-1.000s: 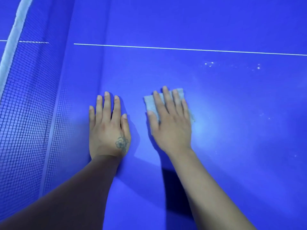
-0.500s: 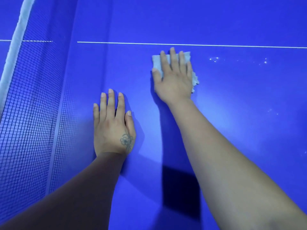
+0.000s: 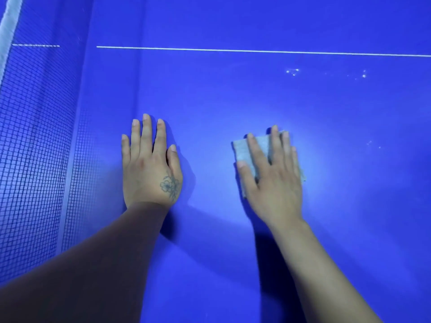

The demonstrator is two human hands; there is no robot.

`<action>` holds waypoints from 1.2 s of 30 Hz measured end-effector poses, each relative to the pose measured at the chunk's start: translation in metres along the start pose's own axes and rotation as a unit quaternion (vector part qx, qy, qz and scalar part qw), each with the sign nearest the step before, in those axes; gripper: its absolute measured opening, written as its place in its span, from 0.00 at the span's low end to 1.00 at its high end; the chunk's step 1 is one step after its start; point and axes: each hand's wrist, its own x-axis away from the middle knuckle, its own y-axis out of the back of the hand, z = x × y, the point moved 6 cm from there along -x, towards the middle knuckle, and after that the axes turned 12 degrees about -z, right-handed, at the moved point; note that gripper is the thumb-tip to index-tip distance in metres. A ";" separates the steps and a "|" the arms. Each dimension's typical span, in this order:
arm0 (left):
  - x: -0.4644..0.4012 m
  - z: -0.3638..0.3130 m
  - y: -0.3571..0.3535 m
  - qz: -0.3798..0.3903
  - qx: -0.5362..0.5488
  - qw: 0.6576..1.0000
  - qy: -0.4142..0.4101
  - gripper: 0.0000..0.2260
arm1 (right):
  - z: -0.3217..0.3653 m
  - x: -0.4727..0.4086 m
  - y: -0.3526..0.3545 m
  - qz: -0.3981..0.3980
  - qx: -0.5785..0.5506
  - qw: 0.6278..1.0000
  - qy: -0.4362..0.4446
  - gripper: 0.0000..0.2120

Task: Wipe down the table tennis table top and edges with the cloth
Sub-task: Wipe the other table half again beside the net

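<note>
From the head view, the right hand [image 3: 275,178] presses a folded pale cloth [image 3: 242,150] flat under straight fingers; the left hand [image 3: 149,166] rests spread on the blue table tennis table top [image 3: 256,94], near the net [image 3: 35,136]. White specks [image 3: 292,72] beyond the cloth suggest much wiping remains; no edges are in view.

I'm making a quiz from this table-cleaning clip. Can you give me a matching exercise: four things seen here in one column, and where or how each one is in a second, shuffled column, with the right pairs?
Column 1
1. left hand
2. cloth
3. net
4. white specks

Column 2
A. scattered on the blue top, just this side of the white line
B. pressed flat under the right hand
C. standing along the left edge of the view
D. resting flat and bare on the table top

Pairs: 1-D, 2-B, 3-C, 4-A
</note>
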 end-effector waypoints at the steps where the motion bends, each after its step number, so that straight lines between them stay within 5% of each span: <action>1: 0.000 0.000 0.000 -0.001 0.000 1.000 0.000 0.27 | -0.007 -0.010 -0.001 -0.008 0.013 1.000 -0.010 0.29; 10: 0.000 -0.001 0.000 -0.011 -0.003 1.000 -0.006 0.26 | 0.044 -0.116 -0.039 -0.014 0.030 0.998 -0.061 0.29; 16: 0.002 0.000 0.000 -0.016 -0.003 1.000 -0.011 0.26 | 0.098 -0.032 -0.033 -0.030 -0.020 0.998 0.052 0.27; 22: 0.003 0.000 0.000 -0.028 0.004 1.000 -0.014 0.26 | 0.061 0.064 -0.006 0.014 -0.043 0.997 0.067 0.26; 29: 0.003 0.000 0.000 -0.018 -0.006 1.000 -0.009 0.27 | 0.006 0.027 0.002 -0.032 0.042 0.998 -0.032 0.28; 36: 0.003 0.000 -0.001 -0.024 0.001 1.000 -0.007 0.27 | 0.067 -0.017 -0.026 -0.048 0.015 0.998 -0.029 0.33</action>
